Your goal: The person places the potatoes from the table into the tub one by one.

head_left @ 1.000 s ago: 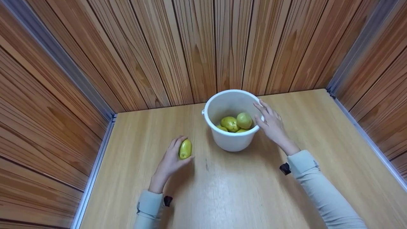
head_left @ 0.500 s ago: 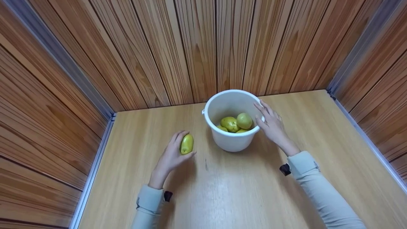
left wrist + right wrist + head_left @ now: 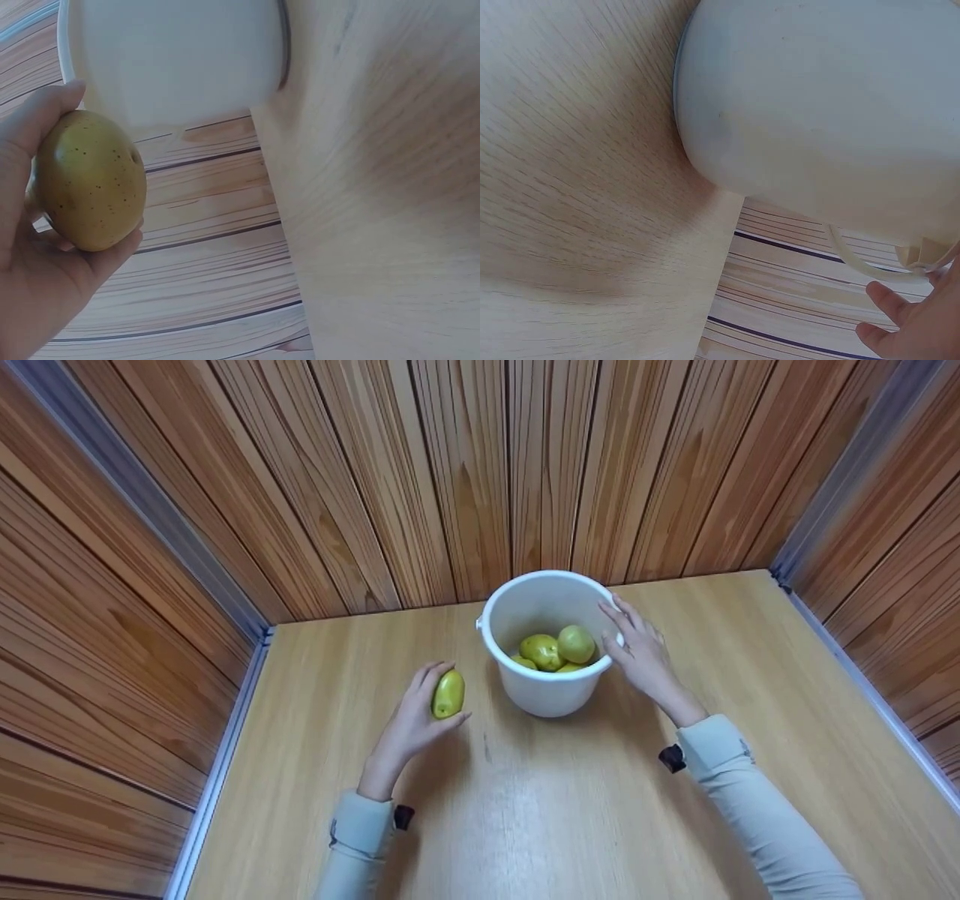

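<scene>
My left hand (image 3: 415, 715) holds a smooth yellow-green oval fruit (image 3: 448, 694) between thumb and fingers, above the table and left of the white bucket (image 3: 550, 694). Close up in the left wrist view, the fruit (image 3: 91, 180) shows dark specks and a small dimple, with the bucket (image 3: 176, 60) behind it. My right hand (image 3: 643, 657) rests on the bucket's right rim, with thumb and a finger reaching over the edge. Two straight fingers (image 3: 891, 300) show outside the bucket, near its handle (image 3: 855, 261). Inside lie several similar fruits (image 3: 541, 652), including a rounder green one (image 3: 576, 644).
The bucket stands on a light wooden table (image 3: 525, 810), close to the wood-plank back wall (image 3: 480, 480). Plank side walls with metal corner strips (image 3: 221, 735) border the table at left and right.
My left hand has carried the fruit a short way forward and to the right, nearer the bucket. The right hand and the bucket have stayed in place.
</scene>
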Available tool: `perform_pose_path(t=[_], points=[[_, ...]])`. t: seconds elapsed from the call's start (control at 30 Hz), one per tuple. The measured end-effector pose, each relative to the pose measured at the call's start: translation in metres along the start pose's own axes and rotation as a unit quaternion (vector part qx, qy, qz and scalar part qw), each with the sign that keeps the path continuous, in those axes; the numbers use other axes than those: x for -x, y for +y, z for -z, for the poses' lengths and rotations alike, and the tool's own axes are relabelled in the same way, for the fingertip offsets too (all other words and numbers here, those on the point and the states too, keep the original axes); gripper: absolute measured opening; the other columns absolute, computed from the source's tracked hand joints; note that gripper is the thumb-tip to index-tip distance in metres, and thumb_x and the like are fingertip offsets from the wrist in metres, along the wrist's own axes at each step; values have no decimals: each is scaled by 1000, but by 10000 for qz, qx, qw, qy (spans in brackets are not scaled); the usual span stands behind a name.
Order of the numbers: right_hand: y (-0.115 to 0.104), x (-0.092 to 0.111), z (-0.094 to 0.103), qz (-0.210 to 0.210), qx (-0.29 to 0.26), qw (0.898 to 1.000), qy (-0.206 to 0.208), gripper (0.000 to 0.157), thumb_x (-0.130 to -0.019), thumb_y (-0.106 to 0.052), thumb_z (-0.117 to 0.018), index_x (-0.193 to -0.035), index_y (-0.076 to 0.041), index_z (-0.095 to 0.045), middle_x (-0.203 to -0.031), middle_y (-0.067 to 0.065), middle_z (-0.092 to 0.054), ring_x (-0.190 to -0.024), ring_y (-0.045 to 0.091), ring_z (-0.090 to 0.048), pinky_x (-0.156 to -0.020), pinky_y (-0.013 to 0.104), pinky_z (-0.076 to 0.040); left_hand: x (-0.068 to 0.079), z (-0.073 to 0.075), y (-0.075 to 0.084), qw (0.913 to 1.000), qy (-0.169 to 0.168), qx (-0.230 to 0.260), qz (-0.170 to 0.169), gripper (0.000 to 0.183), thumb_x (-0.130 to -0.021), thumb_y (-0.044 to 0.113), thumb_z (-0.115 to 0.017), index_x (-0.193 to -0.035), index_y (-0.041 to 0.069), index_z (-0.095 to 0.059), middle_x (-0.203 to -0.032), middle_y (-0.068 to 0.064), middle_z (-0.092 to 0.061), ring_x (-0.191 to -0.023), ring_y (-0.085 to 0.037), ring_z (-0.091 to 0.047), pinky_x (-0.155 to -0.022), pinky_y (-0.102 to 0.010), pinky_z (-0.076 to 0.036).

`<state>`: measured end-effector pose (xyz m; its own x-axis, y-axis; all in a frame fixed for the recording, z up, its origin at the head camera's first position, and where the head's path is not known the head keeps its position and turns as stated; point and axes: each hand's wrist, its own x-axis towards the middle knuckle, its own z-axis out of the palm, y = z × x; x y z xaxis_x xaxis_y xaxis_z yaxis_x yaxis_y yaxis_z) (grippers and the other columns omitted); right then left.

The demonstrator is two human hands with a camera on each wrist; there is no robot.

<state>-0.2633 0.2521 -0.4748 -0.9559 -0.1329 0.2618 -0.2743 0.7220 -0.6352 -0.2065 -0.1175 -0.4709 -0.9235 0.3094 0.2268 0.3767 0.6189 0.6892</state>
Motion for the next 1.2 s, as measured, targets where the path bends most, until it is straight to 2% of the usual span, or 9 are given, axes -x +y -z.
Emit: perform_pose_path(t=[0.17, 0.47, 0.67, 0.93, 1.2], points=[[1, -2, -1, 55, 75, 9999, 68, 52, -96, -34, -44, -145, -29, -30, -155, 1, -15, -135, 43, -21, -102, 65, -11, -4, 0, 3, 9997, 105, 25, -236, 72, -76, 27, -76, -138, 17, -39, -139, -7, -37, -114, -22, -49, -91, -39, -47], [-2, -2, 0, 14, 81, 9999, 76, 52, -96, -37, -44, -145, -30, -30, -155, 1, -16, -136, 41, -19, -103, 65, -10, -11, 3, 9, 9994, 93, 45, -335, 72, -78, 32, -74, -139, 23, -37, -142, -5, -34, -119, -21, -47, -94, -37, -45], [-2, -1, 0, -88, -5, 10000, 27, 51, -95, -36, -45, -144, -34, -30, -155, -1, -15, -138, 39, -17, -105, 64, -8, -16, 3, 16, 9992, 110, 99, -369, 72, -78, 29, -75, -139, 23, -37, -143, -5, -34, -119, -22, -47, -94, -38, -46], [-2, 0, 0, -21, 15, 10000, 53, 52, -96, -35, -44, -145, -32, -29, -155, -1, -15, -136, 40, -19, -104, 64, -8, -21, 3, 21, 9988, 108, 117, -463, 72, -78, 38, -72, -139, 26, -36, -141, -3, -35, -120, -20, -46, -94, -38, -46], [-1, -1, -1, 47, 98, 9999, 75, 52, -96, -35, -43, -145, -30, -30, -155, 5, -16, -137, 38, -19, -104, 65, -8, -23, 0, 22, 9969, 213, 42, -756, 72, -77, 33, -75, -138, 16, -39, -139, -10, -38, -119, -24, -47, -92, -41, -46]])
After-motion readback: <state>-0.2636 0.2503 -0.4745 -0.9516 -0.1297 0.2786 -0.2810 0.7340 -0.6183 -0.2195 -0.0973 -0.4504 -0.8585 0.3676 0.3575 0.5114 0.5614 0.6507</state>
